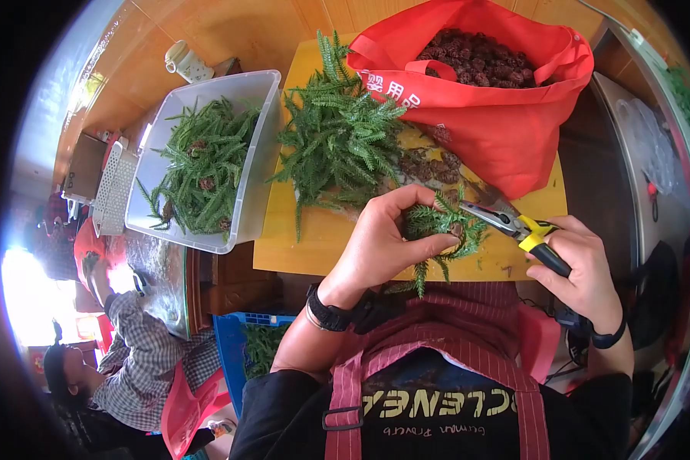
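Over the front edge of a yellow table (291, 249), my left hand (387, 238) is closed on a small bunch of green artificial pine sprigs (429, 222), with a brown pine cone partly visible among the needles. My right hand (579, 264) grips pliers (533, 236) with yellow and black handles. Their metal jaws reach the bunch's right side; what lies between the jaws is too small to make out. Behind my left hand a heap of loose pine sprigs (341, 130) covers the tabletop. Pine cones (437, 165) lie scattered beside it.
A red fabric bag (498, 126) full of pine cones stands at the back right. To the left is a clear plastic bin (264, 146) of finished-looking sprigs with cones. A blue crate (230, 353) sits below the table. At lower left, another person (142, 353) sits in a checked garment.
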Motion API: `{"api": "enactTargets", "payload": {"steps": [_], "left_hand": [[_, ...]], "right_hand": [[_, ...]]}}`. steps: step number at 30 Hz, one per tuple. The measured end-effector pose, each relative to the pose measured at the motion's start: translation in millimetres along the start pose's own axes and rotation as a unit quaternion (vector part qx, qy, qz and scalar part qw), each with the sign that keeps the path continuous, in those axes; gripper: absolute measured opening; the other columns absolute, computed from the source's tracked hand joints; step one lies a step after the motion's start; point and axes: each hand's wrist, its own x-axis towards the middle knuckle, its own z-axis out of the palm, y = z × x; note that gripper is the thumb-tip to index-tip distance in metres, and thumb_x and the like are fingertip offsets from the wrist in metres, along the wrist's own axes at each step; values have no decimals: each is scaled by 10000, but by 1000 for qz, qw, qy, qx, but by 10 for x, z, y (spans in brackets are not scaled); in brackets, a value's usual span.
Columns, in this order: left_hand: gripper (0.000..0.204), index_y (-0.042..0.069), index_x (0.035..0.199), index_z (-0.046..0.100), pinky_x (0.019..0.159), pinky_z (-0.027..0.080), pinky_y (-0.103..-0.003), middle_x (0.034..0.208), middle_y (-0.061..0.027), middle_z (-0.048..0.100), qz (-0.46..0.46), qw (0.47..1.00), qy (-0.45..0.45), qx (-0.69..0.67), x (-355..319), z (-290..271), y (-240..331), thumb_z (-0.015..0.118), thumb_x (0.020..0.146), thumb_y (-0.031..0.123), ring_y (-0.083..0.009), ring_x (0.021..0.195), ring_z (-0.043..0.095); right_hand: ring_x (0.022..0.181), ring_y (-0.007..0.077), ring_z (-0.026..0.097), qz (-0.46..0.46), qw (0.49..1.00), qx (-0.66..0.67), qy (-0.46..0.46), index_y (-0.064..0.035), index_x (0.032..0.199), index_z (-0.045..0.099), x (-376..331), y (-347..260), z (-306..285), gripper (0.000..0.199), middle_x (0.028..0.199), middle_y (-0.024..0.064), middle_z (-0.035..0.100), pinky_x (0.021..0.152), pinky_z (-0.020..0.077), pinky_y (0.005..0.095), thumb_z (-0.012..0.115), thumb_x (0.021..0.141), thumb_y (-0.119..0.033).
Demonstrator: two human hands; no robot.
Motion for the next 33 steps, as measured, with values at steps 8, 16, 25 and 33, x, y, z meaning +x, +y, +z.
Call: {"api": "enactTargets", "payload": {"steps": [8,16,25,33], "left_hand": [[276,6,917,554,756,453,-219,876,-4,566,69,993,25,94,47,-1,-57,712,700,-60,-67,825,548],[262,22,867,559,673,435,-193,822,4,543,170,957,90,217,23,-33,-57,739,685,-35,-59,761,524],[288,11,960,552,722,479,-228,844,-8,602,123,974,94,164,-147,-359,294,721,730,47,-69,808,575],[288,21,967,575,638,463,-221,883,-24,629,202,877,361,243,-306,-1418,1021,719,756,155,-91,767,588]], "right_hand": [[811,343,570,2,999,-31,4,-6,702,609,22,23,11,180,705,125,601,695,443,386,719,647,-137],[738,355,535,-24,997,-64,26,-1,650,518,114,-5,98,238,637,137,514,628,422,400,717,646,-131],[803,235,558,46,992,90,78,5,787,603,23,-20,12,303,872,130,578,718,419,315,634,790,-296],[956,213,551,75,987,96,101,12,791,576,-125,189,-186,117,930,125,592,864,389,325,524,838,-82]]}}
